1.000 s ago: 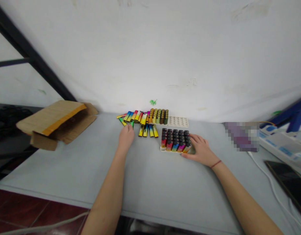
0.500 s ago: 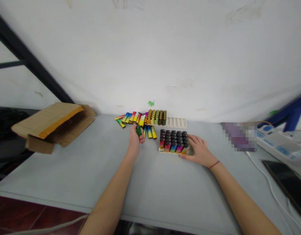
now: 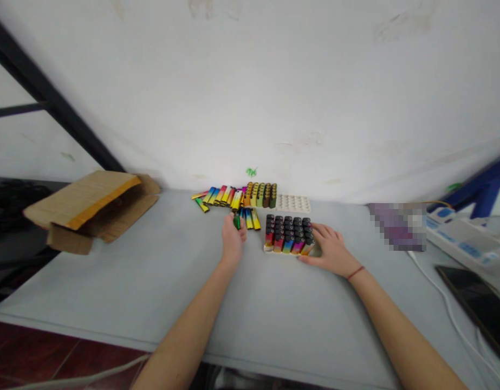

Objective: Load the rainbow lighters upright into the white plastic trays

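My left hand [image 3: 233, 238] is closed around a shiny green lighter [image 3: 237, 221], most of it hidden by the fingers. Just beyond it lies a loose pile of glossy multicoloured lighters [image 3: 223, 195], with several more [image 3: 250, 219] close by the hand. A white tray [image 3: 280, 251] holds upright black-topped lighters [image 3: 288, 233] in rows. At its right side rests my right hand [image 3: 329, 249], the thumb at the front corner and the fingers along the side, gripping the tray. Brown, yellow and green lighters [image 3: 260, 195] stand in a block behind.
A white tray with holes [image 3: 293, 203] lies by the wall [image 3: 250, 97]. To the left is an open cardboard box [image 3: 87, 200]. On the right are a power strip [image 3: 465, 238], a white cable [image 3: 445, 303] and a dark phone [image 3: 473, 298]. The table's front edge [image 3: 111, 343] runs below my arms.
My left hand has moved slightly to the right and nearer to me, with the green lighter still in it. The right hand stays at the tray.
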`<state>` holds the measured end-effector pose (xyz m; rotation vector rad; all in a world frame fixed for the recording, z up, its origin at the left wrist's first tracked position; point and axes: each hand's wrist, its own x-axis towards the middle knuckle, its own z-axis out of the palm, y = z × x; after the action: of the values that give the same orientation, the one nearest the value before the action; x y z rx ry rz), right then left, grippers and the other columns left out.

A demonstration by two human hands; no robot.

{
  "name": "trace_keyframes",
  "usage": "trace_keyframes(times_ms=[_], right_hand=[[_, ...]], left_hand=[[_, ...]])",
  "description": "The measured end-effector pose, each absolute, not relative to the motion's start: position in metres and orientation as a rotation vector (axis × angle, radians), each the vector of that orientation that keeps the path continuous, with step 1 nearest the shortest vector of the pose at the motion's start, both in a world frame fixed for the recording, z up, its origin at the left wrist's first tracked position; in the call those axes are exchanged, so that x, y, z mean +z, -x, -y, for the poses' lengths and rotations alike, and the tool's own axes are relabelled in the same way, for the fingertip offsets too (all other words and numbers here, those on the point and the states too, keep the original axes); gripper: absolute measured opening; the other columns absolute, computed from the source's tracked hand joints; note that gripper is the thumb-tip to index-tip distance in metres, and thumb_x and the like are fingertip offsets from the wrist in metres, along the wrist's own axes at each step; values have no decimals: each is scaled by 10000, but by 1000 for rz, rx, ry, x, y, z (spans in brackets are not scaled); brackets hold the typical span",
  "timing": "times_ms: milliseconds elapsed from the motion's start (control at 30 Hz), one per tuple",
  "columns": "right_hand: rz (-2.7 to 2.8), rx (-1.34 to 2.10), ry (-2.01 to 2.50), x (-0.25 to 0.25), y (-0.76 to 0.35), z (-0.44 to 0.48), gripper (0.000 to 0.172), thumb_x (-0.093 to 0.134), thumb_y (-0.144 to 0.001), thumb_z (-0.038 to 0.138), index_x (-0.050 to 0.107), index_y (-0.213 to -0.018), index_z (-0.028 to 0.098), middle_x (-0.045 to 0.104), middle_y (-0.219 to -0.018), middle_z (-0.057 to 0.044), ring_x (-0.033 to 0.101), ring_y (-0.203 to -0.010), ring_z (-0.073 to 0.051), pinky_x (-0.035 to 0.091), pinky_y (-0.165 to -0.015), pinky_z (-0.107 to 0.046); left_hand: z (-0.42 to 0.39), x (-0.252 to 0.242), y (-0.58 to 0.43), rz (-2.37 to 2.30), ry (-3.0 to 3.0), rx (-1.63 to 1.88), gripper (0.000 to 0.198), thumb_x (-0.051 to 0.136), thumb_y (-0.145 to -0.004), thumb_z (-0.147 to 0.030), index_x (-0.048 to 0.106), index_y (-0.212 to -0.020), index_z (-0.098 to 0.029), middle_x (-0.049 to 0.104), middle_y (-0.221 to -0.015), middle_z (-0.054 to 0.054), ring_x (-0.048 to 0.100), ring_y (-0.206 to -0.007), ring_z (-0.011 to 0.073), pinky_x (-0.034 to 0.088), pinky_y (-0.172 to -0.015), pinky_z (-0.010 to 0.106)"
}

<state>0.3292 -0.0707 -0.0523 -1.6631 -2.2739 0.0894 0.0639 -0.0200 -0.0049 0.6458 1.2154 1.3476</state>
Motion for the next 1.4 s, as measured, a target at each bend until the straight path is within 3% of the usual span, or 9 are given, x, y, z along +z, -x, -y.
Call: trace_keyframes(times_ms=[167, 433, 567, 733, 867, 933, 1033, 1200, 1400], right_hand=[[2275, 96, 1657, -51, -329, 71, 735, 657, -776, 676, 581, -1338, 208, 565, -1416, -175, 510, -1265, -378, 412, -1010, -545], [2283, 94, 1674, -52, -330, 70, 757, 668, -766, 678, 582, -1341, 193, 551, -1429, -180, 499, -1276, -379, 414, -1009, -536], [2277, 91, 1673, -53, -330, 70, 755, 661, -771, 681, 585, -1328, 177, 555, -1421, -187, 505, -1269, -374, 413, -1008, -534], [2271, 83, 1650, -53, -329, 70, 739, 649, -772, 689, 586, -1329, 209, 561, -1419, -176, 511, -1261, -376, 412, -1003, -547], [2268, 88, 1650, -53, -328, 70, 745, 652, -774, 679, 572, -1350, 214, 556, -1425, -172, 507, -1270, -373, 416, -1001, -538], [2269, 86, 1650, -53, -328, 71, 740, 651, -774, 678, 571, -1357, 228, 558, -1425, -165, 504, -1273, -374, 413, -1004, -540], [2266, 88, 1645, -52, -327, 71, 740, 636, -781, 692, 572, -1357, 233, 556, -1428, -163, 499, -1276, -374, 406, -1010, -541], [2268, 99, 1650, -51, -327, 71, 746, 630, -780, 701, 579, -1344, 215, 554, -1427, -169, 498, -1272, -372, 407, -1008, -537], [2278, 90, 1647, -51, -328, 71, 765, 649, -771, 691, 572, -1353, 200, 553, -1426, -175, 500, -1271, -376, 413, -1009, -543]], left_hand=[[20, -6, -63, -1219, -628, 1358, 527, 284, -945, -559, 349, -556, -208, 192, -435, -81, 146, -361, 58, 134, -363, 174], [17, 4, -57, -1180, -580, 1325, 473, 210, -945, -334, 310, -499, -210, 154, -409, -63, 99, -351, 73, 101, -354, 181], [17, 3, -55, -1162, -606, 1354, 474, 222, -949, -364, 318, -510, -214, 157, -426, -71, 105, -359, 77, 117, -370, 192], [14, -7, -51, -1205, -945, 1381, 446, 335, -946, -472, 439, -601, -210, 329, -462, -50, 287, -421, 98, 253, -435, 209], [16, -5, -41, -1157, -1468, 1257, 189, 579, -871, -388, 613, -886, -203, 518, -591, -43, 451, -561, 122, 379, -586, 227], [17, 2, -35, -1113, -1604, 1148, 197, 647, -827, -356, 654, -956, -207, 597, -684, -17, 531, -658, 144, 433, -680, 248], [18, 15, -26, -1076, -1735, 1075, 157, 728, -749, -336, 713, -826, -200, 661, -869, 51, 593, -826, 180, 470, -764, 265], [17, 22, -15, -986, -1842, 807, 208, 776, -707, -339, 787, -880, -225, 693, -881, 56, 582, -722, 158, 470, -662, 256], [24, 30, -19, -967, -1723, 663, 192, 824, -643, -319, 798, -813, -233, 735, -886, 67, 612, -744, 182, 497, -702, 270]])
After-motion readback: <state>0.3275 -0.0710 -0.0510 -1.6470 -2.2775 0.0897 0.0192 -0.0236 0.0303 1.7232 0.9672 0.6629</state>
